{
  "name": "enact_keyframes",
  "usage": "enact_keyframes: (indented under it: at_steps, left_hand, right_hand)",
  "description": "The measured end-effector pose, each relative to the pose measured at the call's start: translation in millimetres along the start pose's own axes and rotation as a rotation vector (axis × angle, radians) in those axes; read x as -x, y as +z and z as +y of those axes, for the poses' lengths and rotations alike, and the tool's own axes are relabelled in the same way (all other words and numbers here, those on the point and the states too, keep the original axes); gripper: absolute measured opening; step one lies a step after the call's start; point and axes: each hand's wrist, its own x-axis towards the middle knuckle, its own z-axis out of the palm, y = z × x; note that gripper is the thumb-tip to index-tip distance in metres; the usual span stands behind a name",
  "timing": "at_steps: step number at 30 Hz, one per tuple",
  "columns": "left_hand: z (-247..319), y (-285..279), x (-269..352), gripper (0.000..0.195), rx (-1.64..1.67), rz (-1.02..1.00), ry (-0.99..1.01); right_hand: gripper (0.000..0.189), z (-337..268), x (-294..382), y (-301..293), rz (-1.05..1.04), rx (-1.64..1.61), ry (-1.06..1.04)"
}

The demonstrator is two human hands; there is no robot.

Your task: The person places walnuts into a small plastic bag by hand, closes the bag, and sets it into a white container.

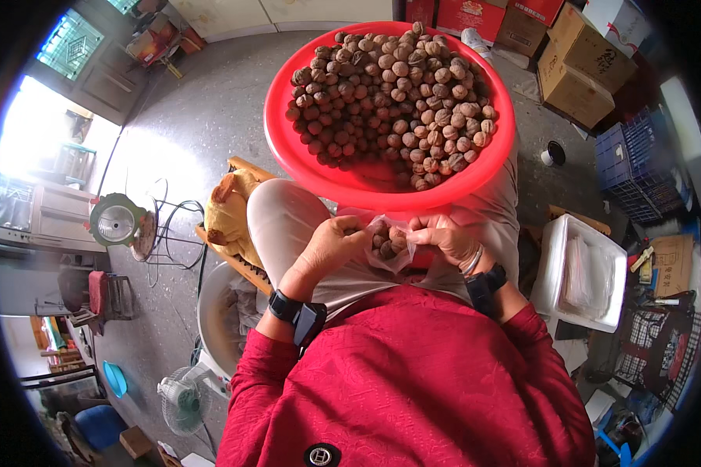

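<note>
Between my hands, close to my lap, hangs a small translucent plastic bag [410,257] with several walnuts [389,240] inside. My left hand [340,242] pinches the bag's rim on one side. The opposite side of the rim is gripped by the fingers of my right hand [447,236], which has a bracelet at the wrist. Just beyond both hands stands a wide red plastic basin [350,190], heaped with walnuts [397,70]; part of its bottom shows at the near side.
At the right is a white foam box [618,257] holding flat plastic bags [587,274]. A large round tub [210,298] with bagged contents stands at the left, near a small fan [184,400]. Blue crates [637,163] and cardboard boxes [584,64] are farther right.
</note>
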Motion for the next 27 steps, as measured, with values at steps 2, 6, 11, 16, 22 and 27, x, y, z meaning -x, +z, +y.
enact_keyframes:
  at_steps: [2, 6, 11, 16, 22, 27]
  left_hand:
    - [-0.7, 1.2, 2.4, 0.026, 0.071, -0.001, -0.056]
    - [-2.0, -4.5, 7.9, 0.038, 0.218, -0.018, 0.018]
    - [2.5, -13.8, 18.5, 0.035, 0.614, -0.118, -0.047]
    - [25.7, -17.2, 31.4, 0.027, 0.424, -0.148, 0.081]
    - [43.7, -5.5, 20.3, 0.040, -0.176, -0.026, 0.214]
    - [45.4, -4.0, 20.8, 0.037, -0.287, 0.031, 0.232]
  right_hand:
    - [0.014, 1.2, -1.2, -1.3, -0.022, 0.049, 0.043]
    - [0.015, 5.0, -3.1, 2.8, -0.013, -0.006, -0.002]
    - [0.014, 2.5, -1.8, 5.7, -0.007, -0.030, 0.003]
    - [0.014, 0.3, -2.1, 7.1, -0.049, -0.067, 0.018]
    - [0.012, 4.3, -4.7, 7.8, -0.065, -0.117, 0.022]
    - [0.012, 4.0, -4.9, 5.8, -0.078, -0.123, 0.029]
